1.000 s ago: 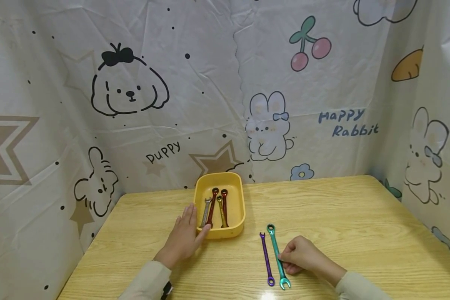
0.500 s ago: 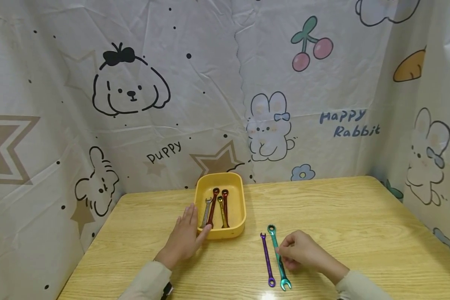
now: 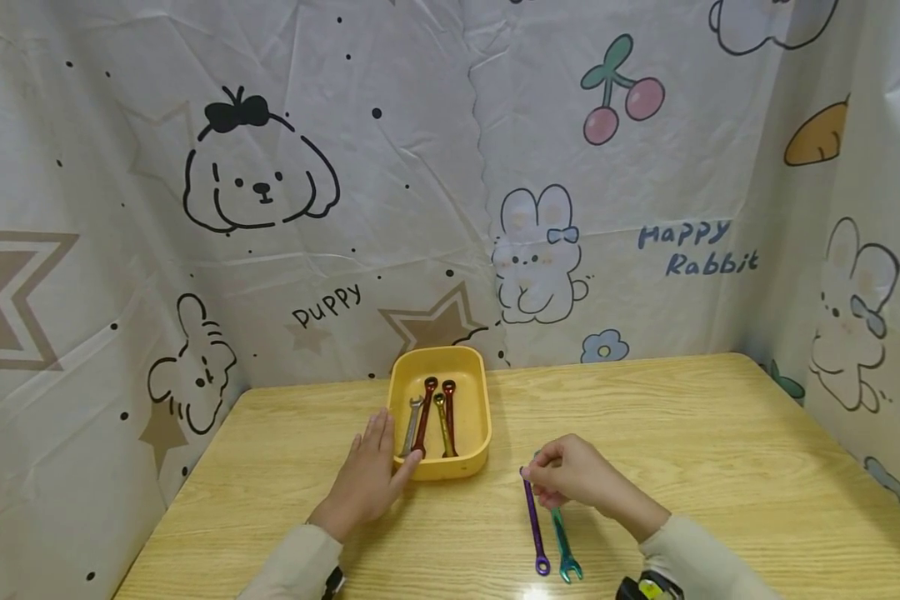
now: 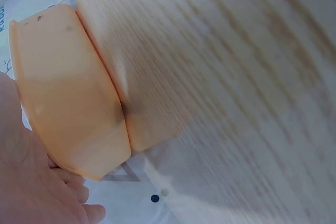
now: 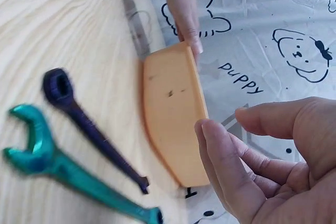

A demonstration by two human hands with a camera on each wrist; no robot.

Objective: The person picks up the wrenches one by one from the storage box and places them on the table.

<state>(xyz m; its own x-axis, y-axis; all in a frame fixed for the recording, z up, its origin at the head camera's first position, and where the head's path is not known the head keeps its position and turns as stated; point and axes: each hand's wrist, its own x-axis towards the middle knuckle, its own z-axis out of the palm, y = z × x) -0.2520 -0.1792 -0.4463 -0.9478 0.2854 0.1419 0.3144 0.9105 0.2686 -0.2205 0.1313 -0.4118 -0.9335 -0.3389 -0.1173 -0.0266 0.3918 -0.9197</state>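
Observation:
My left hand (image 3: 366, 479) lies with straight fingers along the left side of a yellow plastic bin (image 3: 457, 470), its thumb at the front rim. Inside the bin are a silver wrench (image 3: 410, 427), a gold wrench (image 3: 442, 423) and two red wrenches, one of them a red wrench (image 3: 424, 417) near the silver one. My right hand (image 3: 581, 473) hovers over the upper ends of a purple wrench (image 3: 534, 525) and a teal wrench (image 3: 561, 542), which lie side by side on the table. In the right wrist view its thumb (image 5: 270, 120) and fingertips stand apart with nothing between them.
The wooden table (image 3: 690, 450) extends to both sides of the bin. A patterned cloth (image 3: 420, 167) hangs behind it and at both sides. The bin stands near the table's back edge.
My right hand has let go of the teal wrench's shaft and moved up and left to the wrenches' upper ends. Both wrenches stay put. My left hand has not moved.

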